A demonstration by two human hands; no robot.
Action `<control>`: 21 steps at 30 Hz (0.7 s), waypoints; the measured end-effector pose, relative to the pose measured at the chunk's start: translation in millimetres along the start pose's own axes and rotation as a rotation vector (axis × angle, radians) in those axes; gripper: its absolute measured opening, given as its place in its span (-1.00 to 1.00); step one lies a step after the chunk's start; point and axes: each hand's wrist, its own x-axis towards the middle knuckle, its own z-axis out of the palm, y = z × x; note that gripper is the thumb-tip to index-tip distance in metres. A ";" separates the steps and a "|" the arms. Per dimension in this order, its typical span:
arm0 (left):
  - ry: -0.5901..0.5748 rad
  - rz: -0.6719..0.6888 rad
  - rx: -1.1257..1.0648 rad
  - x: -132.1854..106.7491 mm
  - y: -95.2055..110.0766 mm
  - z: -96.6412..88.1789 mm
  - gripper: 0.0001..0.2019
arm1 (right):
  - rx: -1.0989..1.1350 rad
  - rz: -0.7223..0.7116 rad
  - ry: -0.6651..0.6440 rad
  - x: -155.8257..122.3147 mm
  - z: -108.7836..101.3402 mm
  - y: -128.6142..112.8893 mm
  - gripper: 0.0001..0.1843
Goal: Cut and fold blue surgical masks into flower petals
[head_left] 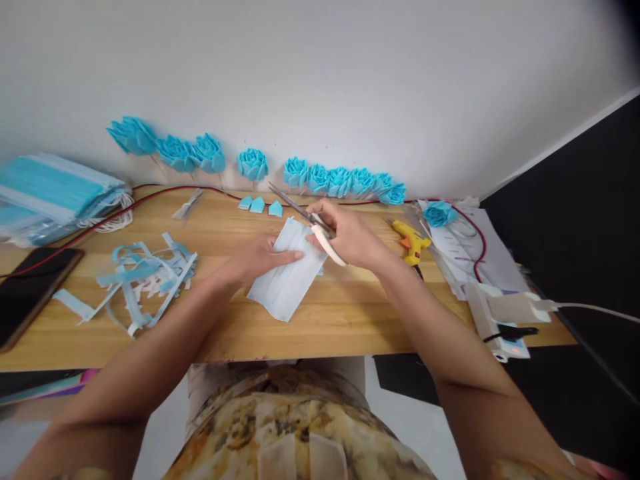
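Observation:
My left hand (267, 258) grips a pale, pleated face mask sheet (286, 293) by its left side, thumb flat on top and the other fingers out of sight beneath. In my right hand (345, 230) is a pair of scissors (293, 202) with white handles, the blades pointing up and left past the sheet's upper edge. Fingers of that hand also seem to touch the sheet's right side. Just beyond the blades lie several small blue pointed cut pieces (257, 205).
Blue flowers (253, 164) line the wall. Leftward are stacked masks (55, 187), a phone (35, 287), cut strips (145, 277) and thin white ties (188, 203). To the right sit a yellow glue gun (411, 243), papers (480, 247), another flower (440, 213) and a power strip (493, 327).

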 end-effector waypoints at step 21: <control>-0.028 0.229 -0.363 5.0 -16.1 26.8 -0.64 | 0.552 0.119 0.461 -5.9 39.5 41.1 -0.51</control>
